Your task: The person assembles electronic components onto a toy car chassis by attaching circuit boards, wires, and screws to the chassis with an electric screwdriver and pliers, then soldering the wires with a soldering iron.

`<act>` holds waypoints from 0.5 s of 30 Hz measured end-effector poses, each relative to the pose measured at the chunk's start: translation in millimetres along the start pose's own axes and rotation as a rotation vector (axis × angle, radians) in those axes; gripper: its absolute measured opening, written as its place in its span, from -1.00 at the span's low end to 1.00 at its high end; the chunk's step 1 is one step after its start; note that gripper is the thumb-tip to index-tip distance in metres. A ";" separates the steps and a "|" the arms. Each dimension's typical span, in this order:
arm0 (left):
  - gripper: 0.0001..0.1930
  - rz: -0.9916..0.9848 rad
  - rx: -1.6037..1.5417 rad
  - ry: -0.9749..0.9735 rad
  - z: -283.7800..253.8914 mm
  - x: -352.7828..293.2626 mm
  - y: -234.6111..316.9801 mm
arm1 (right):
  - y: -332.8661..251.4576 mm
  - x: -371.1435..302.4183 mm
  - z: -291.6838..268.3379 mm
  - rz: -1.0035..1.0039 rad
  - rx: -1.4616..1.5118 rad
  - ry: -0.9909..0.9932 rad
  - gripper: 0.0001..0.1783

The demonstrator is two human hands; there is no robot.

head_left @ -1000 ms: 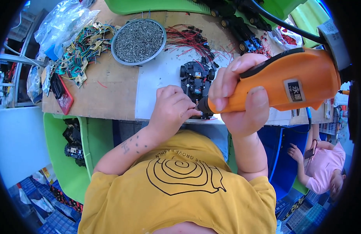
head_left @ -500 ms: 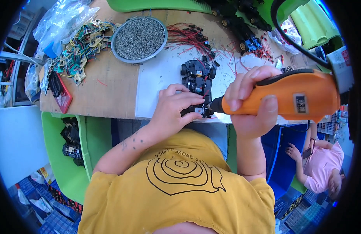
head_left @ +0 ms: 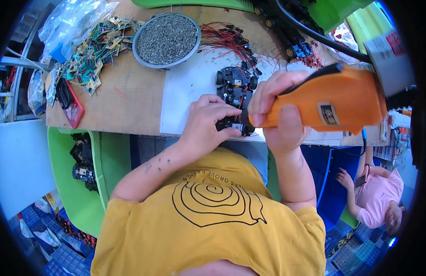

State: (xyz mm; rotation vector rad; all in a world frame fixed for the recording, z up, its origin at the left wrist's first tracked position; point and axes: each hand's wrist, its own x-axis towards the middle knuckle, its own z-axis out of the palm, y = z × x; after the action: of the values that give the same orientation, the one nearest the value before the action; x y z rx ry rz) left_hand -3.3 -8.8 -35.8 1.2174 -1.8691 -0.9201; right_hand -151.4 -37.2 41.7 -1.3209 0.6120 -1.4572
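Nearest to me is the yellow T-shirt (head_left: 213, 248), printed in black with a spiral drawing and a curved line of lettering. Past it, the left hand (head_left: 206, 122) lies over the near half of a black toy-car chassis (head_left: 236, 99), thumb and forefinger apart and touching it; whether they pinch it, I cannot tell. The right hand (head_left: 282, 115) is wrapped tightly around an orange electric screwdriver (head_left: 355, 99), whose black nose meets the chassis just beside the left fingertips. A small dark-and-pale label (head_left: 329, 113) sits on its side, and a red-and-white sticker marks its grey tail; both are too small for me to read.

The chassis lies between the hands, its long axis running away from the wearer, with one wheeled end pointing away; which end is the front, I can't tell.

Beyond the left hand is a grey bowl (head_left: 162, 66) of small metal screws, with red wires (head_left: 222, 39) to its right and circuit boards (head_left: 91, 66) to its left.
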 end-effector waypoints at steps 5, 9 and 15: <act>-0.59 -0.008 -0.001 0.028 6.9 -3.0 -4.7 | 0.4 5.7 -6.7 0.080 0.032 -0.041 -0.52; -0.63 0.202 0.106 0.081 8.1 -5.2 -10.4 | -7.7 24.1 -25.6 -0.087 0.231 0.183 -0.54; -0.70 0.504 0.251 0.065 -11.7 17.5 5.5 | -25.9 41.7 -50.9 -0.154 -0.478 0.257 -0.33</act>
State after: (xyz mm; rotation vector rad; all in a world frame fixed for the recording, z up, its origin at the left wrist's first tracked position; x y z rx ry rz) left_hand -0.9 -25.7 -22.2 0.8324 -2.1420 -0.3776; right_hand -202.0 -79.2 67.7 -1.5816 1.0997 -1.6868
